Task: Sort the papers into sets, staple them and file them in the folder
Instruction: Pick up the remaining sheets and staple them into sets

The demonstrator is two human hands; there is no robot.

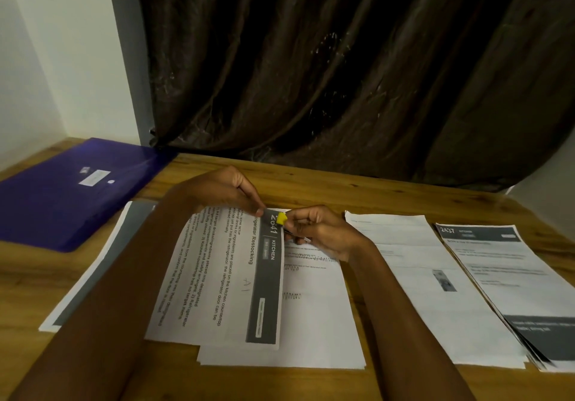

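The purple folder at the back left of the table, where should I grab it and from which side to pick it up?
Take the purple folder by its near right edge, probably coming in from the right, over the bare wood. It lies flat and closed on the table; that corner is uncovered, while its left end runs out of view. Both the left hand and right hand are busy at the paper set.

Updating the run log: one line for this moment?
left hand pinches paper set corner | right hand holds yellow stapler there | purple folder closed, far left
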